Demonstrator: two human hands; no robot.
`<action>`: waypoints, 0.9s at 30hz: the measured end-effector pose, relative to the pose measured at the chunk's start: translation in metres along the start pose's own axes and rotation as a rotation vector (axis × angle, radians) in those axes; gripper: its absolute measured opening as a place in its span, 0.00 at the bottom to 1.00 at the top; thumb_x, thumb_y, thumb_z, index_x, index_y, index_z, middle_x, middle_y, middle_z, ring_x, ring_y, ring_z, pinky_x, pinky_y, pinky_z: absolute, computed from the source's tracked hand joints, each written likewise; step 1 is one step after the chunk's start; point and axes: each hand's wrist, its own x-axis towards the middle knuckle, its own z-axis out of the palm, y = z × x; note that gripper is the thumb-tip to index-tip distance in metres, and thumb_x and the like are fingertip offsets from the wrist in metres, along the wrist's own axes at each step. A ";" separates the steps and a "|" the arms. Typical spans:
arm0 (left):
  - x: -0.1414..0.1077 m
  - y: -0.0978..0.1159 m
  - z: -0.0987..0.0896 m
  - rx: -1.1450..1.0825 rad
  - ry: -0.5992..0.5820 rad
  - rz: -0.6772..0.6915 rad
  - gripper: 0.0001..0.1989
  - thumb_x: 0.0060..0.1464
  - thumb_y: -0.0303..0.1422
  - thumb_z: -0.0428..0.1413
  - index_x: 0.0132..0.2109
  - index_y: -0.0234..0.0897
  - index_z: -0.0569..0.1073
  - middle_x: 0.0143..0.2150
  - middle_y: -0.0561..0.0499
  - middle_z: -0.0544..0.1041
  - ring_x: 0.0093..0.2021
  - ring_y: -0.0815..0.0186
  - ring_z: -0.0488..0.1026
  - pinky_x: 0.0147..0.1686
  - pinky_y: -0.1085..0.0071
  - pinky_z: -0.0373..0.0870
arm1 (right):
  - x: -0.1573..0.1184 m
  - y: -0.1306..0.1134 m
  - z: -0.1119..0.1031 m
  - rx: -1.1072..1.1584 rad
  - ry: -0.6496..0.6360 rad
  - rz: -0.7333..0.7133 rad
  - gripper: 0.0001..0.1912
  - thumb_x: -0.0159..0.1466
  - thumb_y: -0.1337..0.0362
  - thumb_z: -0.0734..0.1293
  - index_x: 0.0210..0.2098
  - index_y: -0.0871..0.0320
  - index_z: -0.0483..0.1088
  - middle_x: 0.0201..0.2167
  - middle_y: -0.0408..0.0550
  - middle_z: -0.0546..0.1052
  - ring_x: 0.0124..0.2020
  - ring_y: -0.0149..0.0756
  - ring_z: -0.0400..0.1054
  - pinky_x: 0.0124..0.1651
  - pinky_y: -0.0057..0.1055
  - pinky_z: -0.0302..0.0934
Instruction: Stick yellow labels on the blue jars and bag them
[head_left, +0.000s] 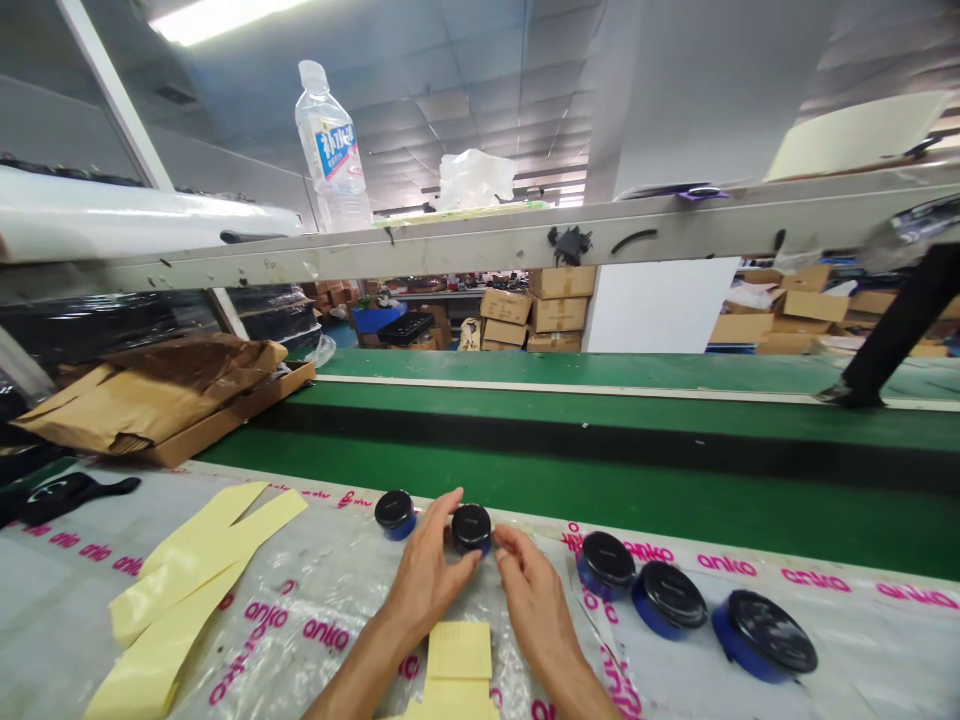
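Note:
A small round container with a glossy black lid and blue sides (471, 527) stands on the plastic-covered table between my two hands. My left hand (426, 575) is at its left, thumb and fingers spread around that side. On its right, my right hand (534, 590) has its fingertips close to the rim, thumb and index slightly apart; whether they touch it I cannot tell. Another such container (395, 512) sits just left of my left hand. Below the hands lies a stack of pale yellow paper slips (459, 652).
Three more lidded containers (669, 598) line up at the right. Long yellow paper strips (202, 560) and a black strap-like item (75, 495) lie left. Behind are a green conveyor belt (525, 480), a cardboard tray with brown paper (172, 400), and an overhead shelf bearing a plastic bottle (334, 150).

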 end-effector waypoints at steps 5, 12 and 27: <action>0.002 0.015 -0.028 0.029 0.256 0.074 0.14 0.58 0.34 0.59 0.51 0.44 0.75 0.53 0.47 0.76 0.44 0.61 0.75 0.40 0.65 0.74 | 0.002 0.001 0.000 -0.087 0.056 -0.021 0.29 0.57 0.58 0.64 0.56 0.62 0.73 0.51 0.58 0.80 0.46 0.52 0.76 0.50 0.45 0.68; 0.013 0.006 -0.063 -0.025 0.667 -0.070 0.11 0.61 0.41 0.55 0.44 0.40 0.77 0.46 0.47 0.78 0.45 0.60 0.75 0.43 0.66 0.73 | 0.018 0.001 0.016 -0.324 -0.014 -0.173 0.33 0.53 0.64 0.69 0.60 0.52 0.71 0.59 0.52 0.75 0.41 0.48 0.76 0.47 0.41 0.68; 0.014 -0.012 -0.079 -0.112 0.756 -0.188 0.14 0.59 0.44 0.57 0.44 0.39 0.78 0.43 0.48 0.80 0.41 0.60 0.77 0.42 0.66 0.74 | 0.011 -0.015 0.022 -0.385 -0.056 -0.191 0.29 0.58 0.56 0.67 0.58 0.55 0.71 0.47 0.54 0.79 0.33 0.46 0.75 0.38 0.42 0.69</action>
